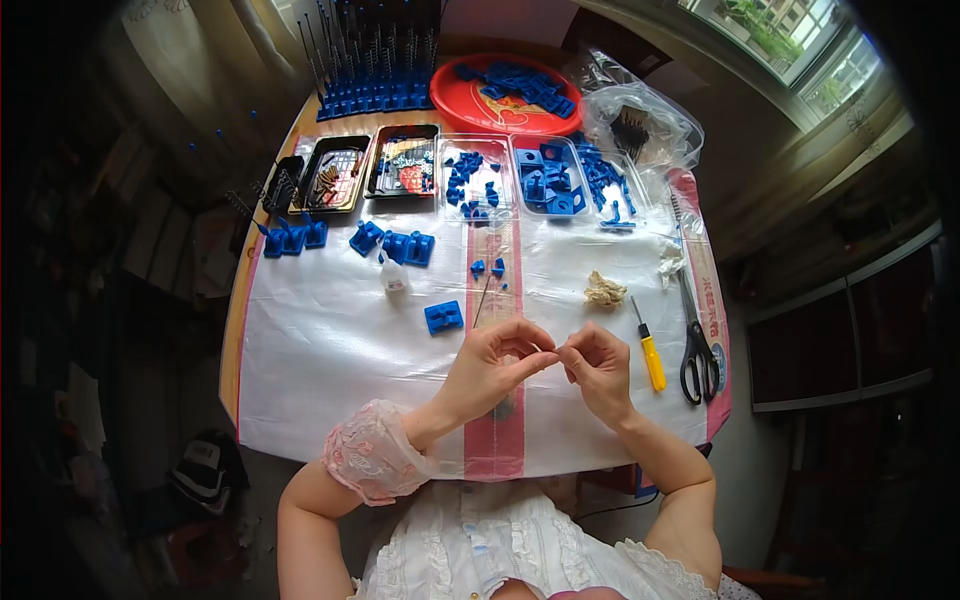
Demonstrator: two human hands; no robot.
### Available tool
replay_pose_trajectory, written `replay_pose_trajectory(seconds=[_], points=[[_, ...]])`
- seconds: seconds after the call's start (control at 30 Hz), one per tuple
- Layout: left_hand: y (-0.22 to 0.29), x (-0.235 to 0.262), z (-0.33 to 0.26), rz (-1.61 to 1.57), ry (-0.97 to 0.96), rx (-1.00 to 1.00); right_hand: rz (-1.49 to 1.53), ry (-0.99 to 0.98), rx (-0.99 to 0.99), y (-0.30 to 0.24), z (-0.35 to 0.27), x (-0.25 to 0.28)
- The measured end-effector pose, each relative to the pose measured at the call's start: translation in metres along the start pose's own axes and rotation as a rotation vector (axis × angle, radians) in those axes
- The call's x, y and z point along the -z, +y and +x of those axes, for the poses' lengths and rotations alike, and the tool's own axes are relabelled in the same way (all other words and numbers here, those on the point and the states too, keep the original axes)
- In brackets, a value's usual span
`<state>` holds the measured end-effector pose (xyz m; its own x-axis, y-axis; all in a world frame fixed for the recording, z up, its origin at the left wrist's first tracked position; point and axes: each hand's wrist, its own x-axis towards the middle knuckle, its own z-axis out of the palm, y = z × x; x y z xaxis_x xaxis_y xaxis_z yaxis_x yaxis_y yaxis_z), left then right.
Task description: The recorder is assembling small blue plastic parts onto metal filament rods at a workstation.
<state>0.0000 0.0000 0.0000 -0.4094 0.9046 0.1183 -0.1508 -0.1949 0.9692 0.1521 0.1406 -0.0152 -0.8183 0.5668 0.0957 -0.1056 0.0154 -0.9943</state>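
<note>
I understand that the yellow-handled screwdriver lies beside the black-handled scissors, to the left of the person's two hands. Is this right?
Only the side is wrong. The head view shows the yellow-handled screwdriver lying beside the black-handled scissors, but to the right of both the left hand and the right hand.

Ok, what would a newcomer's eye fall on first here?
Probably the round red plastic tray heaped with flat blue plastic pieces at the far side, and the spiky rows of blue plastic parts just left of it. Then the bare left hand and bare right hand, meeting over the white sheet, with a yellow-handled screwdriver lying to their right.
</note>
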Motion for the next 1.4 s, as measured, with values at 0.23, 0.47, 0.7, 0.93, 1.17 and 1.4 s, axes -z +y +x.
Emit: replay_pose_trajectory(seconds=[0.23, 0.47, 0.7, 0.93, 1.17, 1.4], points=[[0.010, -0.002, -0.003, 0.231, -0.001, -0.248, -0.511, 0.032, 0.565, -0.010, 0.005, 0.003], [0.011, -0.005, -0.004, 0.363, 0.010, -0.432, -0.589, -0.009, 0.631, -0.007, 0.008, 0.007], [0.010, -0.005, -0.006, 0.390, 0.035, -0.474, -0.676, -0.011, 0.719, -0.012, 0.011, 0.007], [0.008, -0.003, -0.006, 0.409, 0.025, -0.545, -0.705, -0.029, 0.719, -0.014, 0.011, 0.009], [0.006, -0.003, -0.004, 0.395, 0.022, -0.510, -0.713, -0.043, 0.686, -0.017, 0.012, 0.008], [0.011, -0.004, -0.004, 0.369, 0.003, -0.414, -0.671, -0.103, 0.588, -0.020, 0.011, 0.005]])
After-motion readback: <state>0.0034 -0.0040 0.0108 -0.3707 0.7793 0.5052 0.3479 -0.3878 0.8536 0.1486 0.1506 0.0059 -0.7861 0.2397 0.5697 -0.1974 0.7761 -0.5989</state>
